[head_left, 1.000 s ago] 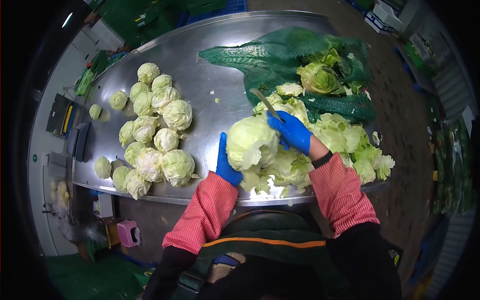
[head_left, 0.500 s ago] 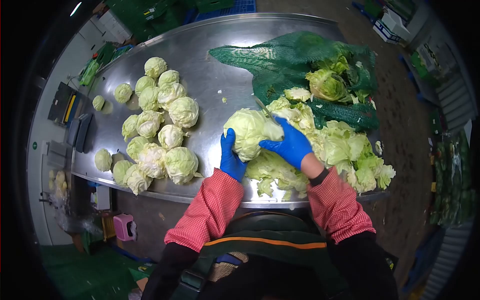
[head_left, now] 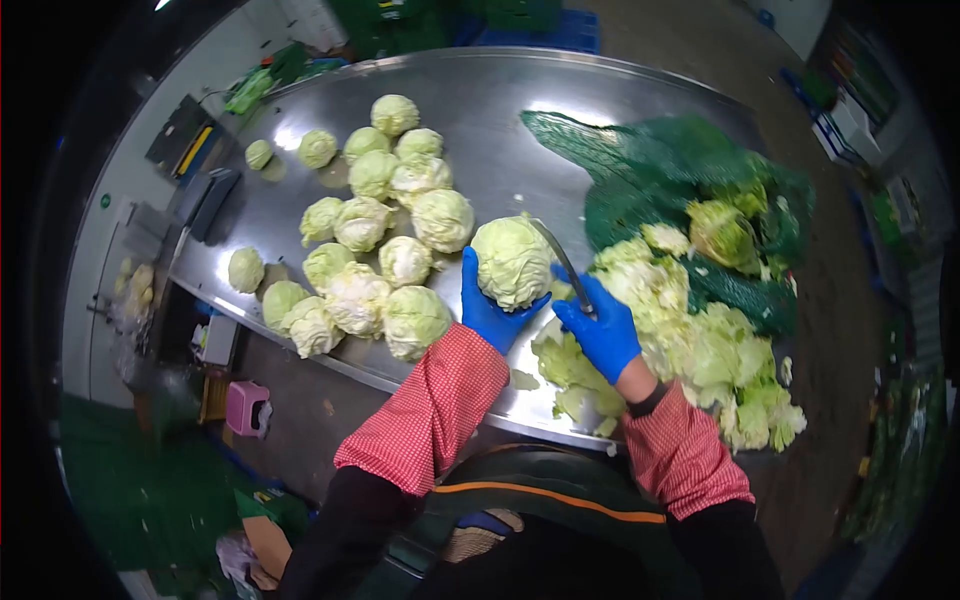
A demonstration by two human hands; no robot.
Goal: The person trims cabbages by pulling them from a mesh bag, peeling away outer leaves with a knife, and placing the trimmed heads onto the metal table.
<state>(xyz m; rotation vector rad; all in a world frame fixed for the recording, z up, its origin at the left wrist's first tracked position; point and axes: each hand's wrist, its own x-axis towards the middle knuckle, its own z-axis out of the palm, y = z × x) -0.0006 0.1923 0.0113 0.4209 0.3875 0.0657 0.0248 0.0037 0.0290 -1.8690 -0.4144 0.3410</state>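
Observation:
My left hand (head_left: 490,316), in a blue glove, cups a pale green cabbage (head_left: 512,260) from below and from its left side. In my right hand (head_left: 604,335), also gloved in blue, is a knife (head_left: 566,262) with a narrow, curved blade. The blade points up and away, close along the cabbage's right side; whether it touches cannot be made out. Loose cabbage leaves (head_left: 725,352) lie heaped to the right of my right hand, with more just below it. On my left, several cabbages (head_left: 416,322) sit grouped on the metal table (head_left: 480,110).
A green mesh sack (head_left: 640,165) lies at the table's right, with a leafy cabbage (head_left: 722,236) in it. The table's near edge runs in front of my apron. Below, at left, is a pink stool (head_left: 245,405). Crates (head_left: 545,30) stand beyond the far edge.
The cabbage has been turned in my left hand, and its leafy round side now faces up. A loose leaf has come away from it. My right hand has drawn slightly back. The view has swung left.

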